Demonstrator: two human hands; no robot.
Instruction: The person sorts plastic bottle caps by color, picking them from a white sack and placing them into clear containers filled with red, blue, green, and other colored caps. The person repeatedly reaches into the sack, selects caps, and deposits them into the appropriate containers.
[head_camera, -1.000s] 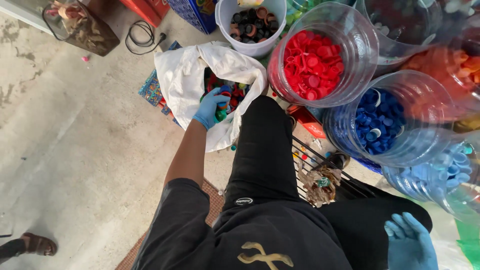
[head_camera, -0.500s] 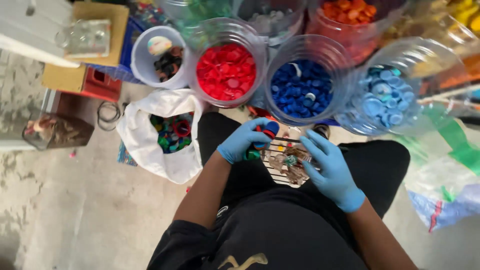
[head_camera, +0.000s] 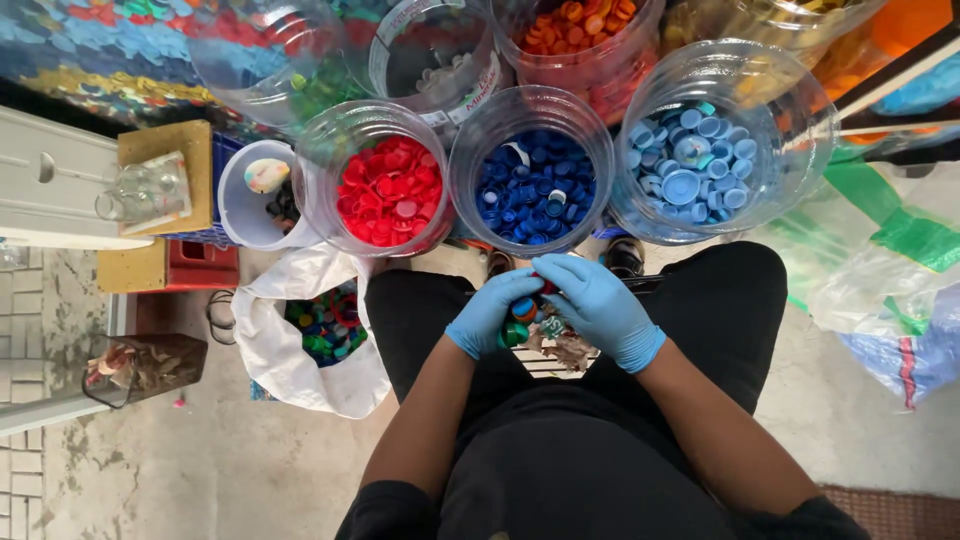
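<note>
— Both gloved hands meet over the lap: the left hand (head_camera: 492, 312) and the right hand (head_camera: 602, 308) are close together, fingers curled down into a small heap of mixed caps (head_camera: 528, 322) on a wire tray (head_camera: 545, 358) between the knees. Whether either has actually pinched a cap, I cannot tell; the fingertips are hidden.

— So which step is this?

— Picking through the heap, by the look of it. A sound next move would call for one cap pinched free and its colour read before it goes anywhere.

— What lies to the left of the hands?

— A white bag (head_camera: 300, 345) on the floor, open, with green, red and blue caps mixed inside. Beyond it, a white bucket (head_camera: 250, 205) whose contents are mostly hidden.

— And ahead?

— Three clear jars in a row just beyond the hands. Left of them, the red-cap jar (head_camera: 392, 185), well filled. Straight ahead, the dark-blue jar (head_camera: 530, 180). To the right, the light-blue jar (head_camera: 700, 150), tilted toward the person, with larger pale lids among the small ones.

— Farther back?

— An orange-cap jar (head_camera: 575, 35), partly cut off.
</note>
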